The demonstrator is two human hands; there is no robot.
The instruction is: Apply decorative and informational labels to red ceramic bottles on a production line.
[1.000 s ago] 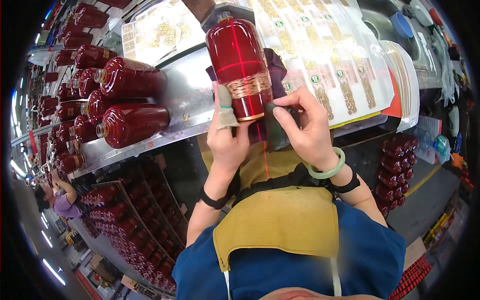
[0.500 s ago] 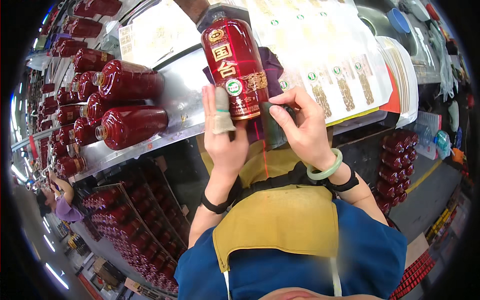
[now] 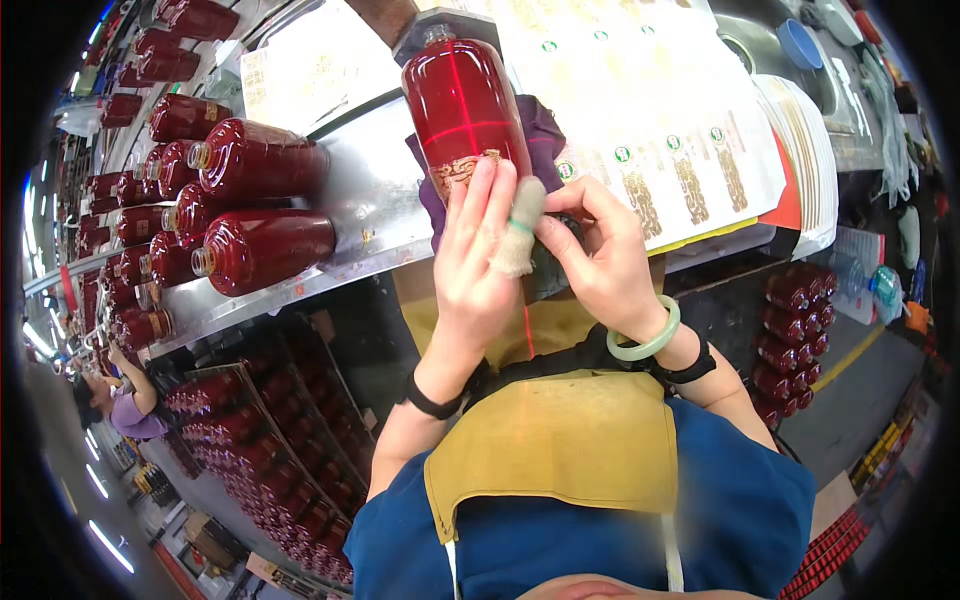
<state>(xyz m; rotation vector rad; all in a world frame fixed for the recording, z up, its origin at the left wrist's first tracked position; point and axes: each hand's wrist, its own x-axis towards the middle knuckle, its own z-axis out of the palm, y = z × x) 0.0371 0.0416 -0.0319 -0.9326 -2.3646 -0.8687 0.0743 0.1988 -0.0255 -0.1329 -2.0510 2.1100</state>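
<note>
A worker's left hand, one finger wrapped in cloth, grips the lower end of a red bottle while the right hand pinches closed at the bottle's base. The bottle lies on a purple cloth on the metal bench, beside label sheets. More red bottles lie farther left.

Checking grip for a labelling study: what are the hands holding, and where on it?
Both hands hold the red bottle at its lower end: left hand flat across it, right hand pinching beside.
</note>
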